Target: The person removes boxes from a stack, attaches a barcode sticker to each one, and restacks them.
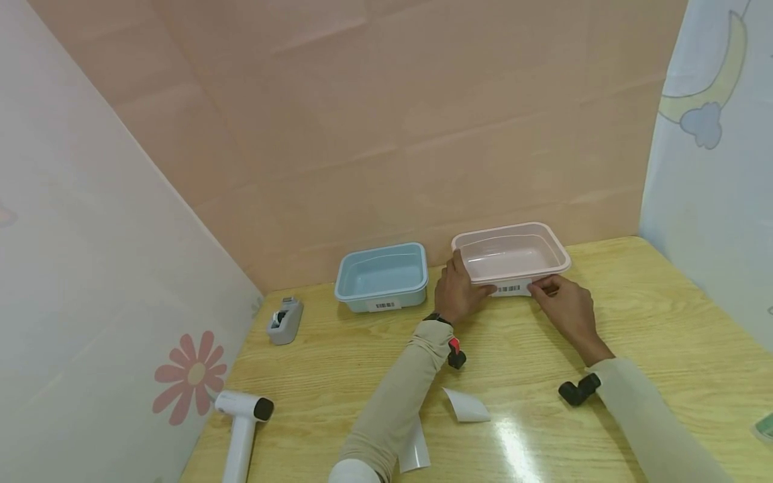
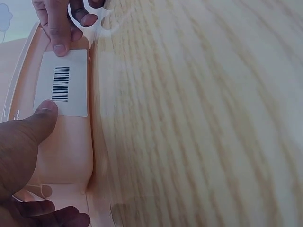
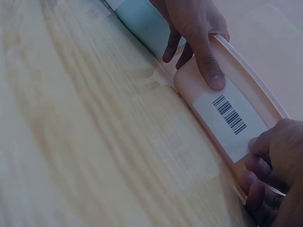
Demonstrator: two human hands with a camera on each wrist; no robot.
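Observation:
A pink bin (image 1: pixel 510 255) stands at the back of the wooden table (image 1: pixel 338 362) with a white barcode label (image 1: pixel 510 289) on its front wall. My left hand (image 1: pixel 457 292) holds the bin's front left corner, its thumb (image 2: pixel 35 123) pressing the left end of the label (image 2: pixel 61 82). My right hand (image 1: pixel 561 298) is at the other end of the label (image 3: pixel 232 118), thumb tip (image 2: pixel 59 45) on its edge. That hand's other fingers are curled and hold a curled white strip (image 2: pixel 92 16).
A blue bin (image 1: pixel 382 275) with its own barcode label stands left of the pink one. A grey tape dispenser (image 1: pixel 285 320) and a white hand-held device (image 1: pixel 240 429) lie at the left. Two white paper pieces (image 1: pixel 465 406) lie near my left forearm. Walls close in on three sides.

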